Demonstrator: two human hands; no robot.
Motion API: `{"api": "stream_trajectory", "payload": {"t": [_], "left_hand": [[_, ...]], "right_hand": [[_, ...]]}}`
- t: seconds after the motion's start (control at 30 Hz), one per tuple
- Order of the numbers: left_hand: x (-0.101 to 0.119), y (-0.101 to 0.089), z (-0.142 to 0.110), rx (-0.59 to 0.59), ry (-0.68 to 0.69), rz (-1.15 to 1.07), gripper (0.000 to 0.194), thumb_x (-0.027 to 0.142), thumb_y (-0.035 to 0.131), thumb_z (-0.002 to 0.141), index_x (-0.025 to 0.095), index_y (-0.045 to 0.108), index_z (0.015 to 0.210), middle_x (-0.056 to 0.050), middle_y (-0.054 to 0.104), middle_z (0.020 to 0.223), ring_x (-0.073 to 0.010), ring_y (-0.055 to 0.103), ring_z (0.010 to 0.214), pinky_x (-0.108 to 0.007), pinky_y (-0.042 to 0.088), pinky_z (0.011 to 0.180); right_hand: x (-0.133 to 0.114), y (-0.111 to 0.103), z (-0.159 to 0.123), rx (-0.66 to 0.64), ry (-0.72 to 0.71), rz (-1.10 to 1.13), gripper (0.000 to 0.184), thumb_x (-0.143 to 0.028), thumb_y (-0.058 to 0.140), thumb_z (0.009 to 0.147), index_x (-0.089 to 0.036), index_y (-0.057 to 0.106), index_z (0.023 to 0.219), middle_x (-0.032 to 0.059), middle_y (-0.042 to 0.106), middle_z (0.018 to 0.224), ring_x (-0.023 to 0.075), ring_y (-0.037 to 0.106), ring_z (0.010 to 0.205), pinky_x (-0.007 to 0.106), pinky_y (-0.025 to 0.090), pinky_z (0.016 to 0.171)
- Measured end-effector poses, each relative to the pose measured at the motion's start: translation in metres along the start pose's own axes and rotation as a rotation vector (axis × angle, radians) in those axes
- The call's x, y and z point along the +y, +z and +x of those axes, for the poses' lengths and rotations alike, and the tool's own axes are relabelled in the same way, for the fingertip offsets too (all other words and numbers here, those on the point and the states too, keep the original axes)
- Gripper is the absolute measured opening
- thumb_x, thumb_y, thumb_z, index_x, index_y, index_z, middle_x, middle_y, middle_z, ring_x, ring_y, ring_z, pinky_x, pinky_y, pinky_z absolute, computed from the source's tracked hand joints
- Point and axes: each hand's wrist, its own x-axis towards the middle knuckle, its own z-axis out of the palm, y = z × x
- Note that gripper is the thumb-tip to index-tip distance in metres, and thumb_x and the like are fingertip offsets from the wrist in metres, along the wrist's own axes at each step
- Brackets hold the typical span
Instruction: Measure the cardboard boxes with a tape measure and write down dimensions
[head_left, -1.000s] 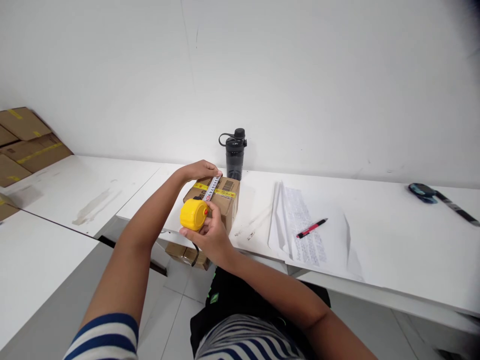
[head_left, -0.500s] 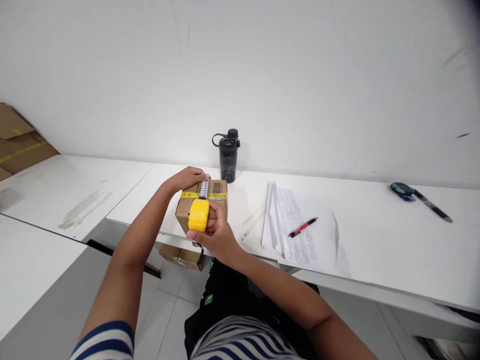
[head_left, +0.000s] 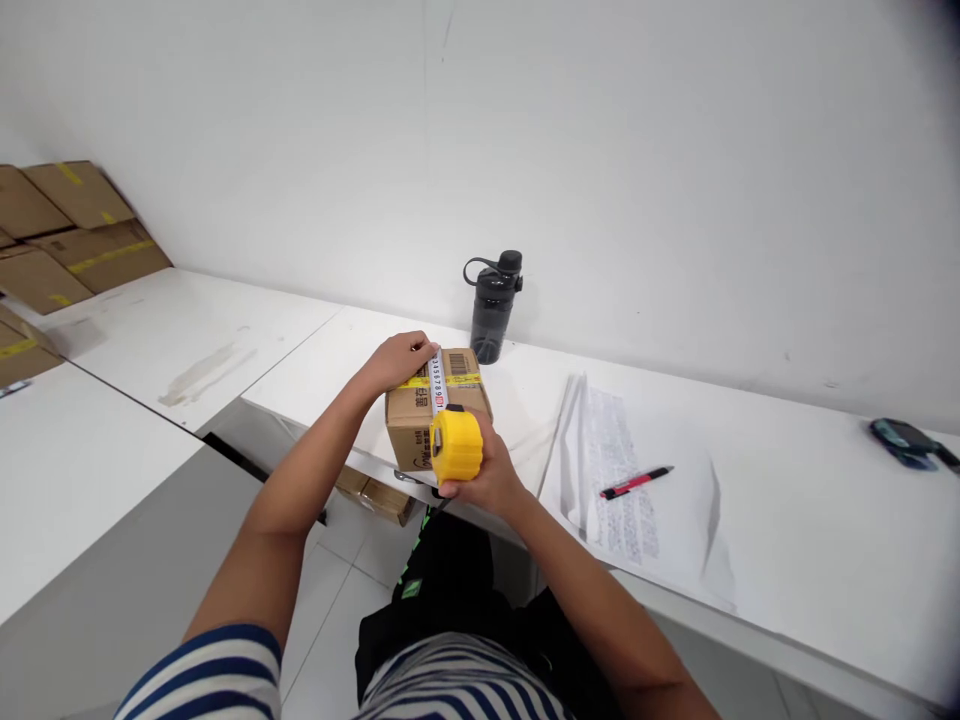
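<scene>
Blade (head_left: 438,378) may retract if my left hand (head_left: 401,361), pinching its end on the box (head_left: 409,407), slips; my right hand (head_left: 495,468) is closed around the tape measure (head_left: 459,446).

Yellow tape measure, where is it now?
In the head view, the yellow tape measure is just below centre, in the right hand, at the cardboard box's near side.

1 black bottle (head_left: 491,315) stands near the wall (head_left: 637,170).
</scene>
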Motion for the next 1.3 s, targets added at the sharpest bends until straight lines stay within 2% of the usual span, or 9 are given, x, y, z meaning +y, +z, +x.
{"api": "stream_trajectory", "payload": {"t": [0.4, 0.5, 0.63, 0.77, 0.9, 1.0, 1.1, 1.23, 1.3], "left_hand": [[-0.005, 0.002, -0.001, -0.047, -0.018, -0.022, 0.049, 0.068, 0.057, 0.077, 0.019, 0.062, 0.077, -0.005, 0.067, 0.08, -0.021, 0.06, 0.076, -0.032, 0.042, 0.067], [0.003, -0.006, -0.005, 0.118, -0.008, -0.071, 0.041, 0.06, 0.062, 0.076, 0.019, 0.059, 0.077, -0.005, 0.068, 0.086, -0.0203, 0.06, 0.081, -0.032, 0.045, 0.072], [0.043, -0.02, -0.035, 0.35, 0.089, -0.228, 0.035, 0.053, 0.066, 0.077, 0.02, 0.054, 0.076, -0.005, 0.07, 0.096, -0.0193, 0.062, 0.092, -0.033, 0.047, 0.083], [0.092, -0.009, -0.073, 0.176, 0.137, -0.41, 0.039, 0.055, 0.072, 0.073, 0.021, 0.056, 0.08, -0.005, 0.07, 0.095, -0.0185, 0.064, 0.088, -0.033, 0.05, 0.077], [0.116, 0.018, -0.084, -0.078, 0.113, -0.436, 0.042, 0.058, 0.072, 0.073, 0.022, 0.056, 0.085, -0.003, 0.068, 0.09, -0.0165, 0.063, 0.078, -0.031, 0.05, 0.069], [0.116, 0.028, -0.075, -0.215, 0.23, -0.348, 0.042, 0.063, 0.058, 0.082, 0.022, 0.059, 0.089, -0.005, 0.069, 0.098, -0.0182, 0.064, 0.09, -0.032, 0.05, 0.079], [0.104, 0.028, -0.064, -0.25, 0.32, -0.076, 0.056, 0.069, 0.039, 0.088, 0.024, 0.061, 0.115, -0.009, 0.063, 0.128, -0.0253, 0.056, 0.121, -0.039, 0.042, 0.103], [0.073, 0.023, -0.056, -0.167, 0.178, 0.432, 0.115, 0.077, 0.066, 0.059, 0.018, 0.032, 0.151, -0.018, 0.024, 0.162, -0.0432, 0.014, 0.15, -0.058, 0.01, 0.119], [0.055, 0.015, -0.059, -0.149, 0.105, 0.518, 0.123, 0.079, 0.065, 0.058, 0.017, 0.023, 0.155, -0.019, 0.013, 0.165, -0.0435, 0.006, 0.151, -0.06, 0.005, 0.119]], "right_hand": [[-0.009, 0.0, 0.0, -0.074, 0.134, -0.013, 0.079, -0.037, 0.09, 0.059, -0.025, 0.053, 0.128, 0.0044, 0.069, 0.096, 0.0232, 0.066, 0.087, 0.034, 0.056, 0.07], [-0.013, 0.0, -0.003, -0.084, 0.143, 0.04, 0.087, -0.034, 0.09, 0.061, -0.025, 0.048, 0.136, 0.0066, 0.068, 0.109, 0.023, 0.067, 0.095, 0.037, 0.056, 0.08], [-0.027, 0.009, -0.017, -0.028, 0.096, 0.225, 0.086, -0.036, 0.08, 0.075, -0.034, 0.035, 0.148, 0.0083, 0.054, 0.137, 0.019, 0.066, 0.096, 0.037, 0.055, 0.084], [-0.039, 0.023, -0.04, 0.088, 0.089, 0.367, 0.095, -0.041, 0.078, 0.076, -0.04, 0.023, 0.153, 0.0081, 0.052, 0.135, 0.0132, 0.061, 0.073, 0.034, 0.055, 0.07], [-0.045, 0.026, -0.06, 0.286, 0.045, 0.298, 0.098, -0.047, 0.079, 0.072, -0.038, 0.023, 0.152, 0.0095, 0.052, 0.134, 0.0149, 0.057, 0.075, 0.032, 0.052, 0.066], [-0.046, 0.017, -0.068, 0.407, 0.036, 0.2, 0.093, -0.046, 0.081, 0.069, -0.035, 0.031, 0.147, 0.009, 0.057, 0.127, 0.0127, 0.052, 0.07, 0.028, 0.047, 0.06], [-0.045, 0.0, -0.074, 0.427, 0.017, 0.183, 0.076, -0.063, 0.068, 0.075, -0.027, 0.045, 0.137, 0.0052, 0.064, 0.096, 0.0086, 0.038, 0.051, 0.025, 0.034, 0.046], [-0.05, -0.023, -0.078, 0.479, -0.024, 0.211, 0.063, -0.077, 0.053, 0.077, -0.023, 0.059, 0.108, 0.0005, 0.058, 0.076, 0.005, 0.025, 0.043, 0.024, 0.019, 0.042], [-0.055, -0.034, -0.079, 0.512, -0.015, 0.222, 0.058, -0.077, 0.058, 0.074, -0.022, 0.058, 0.093, -0.0009, 0.057, 0.074, 0.003, 0.024, 0.041, 0.023, 0.017, 0.042]]}}
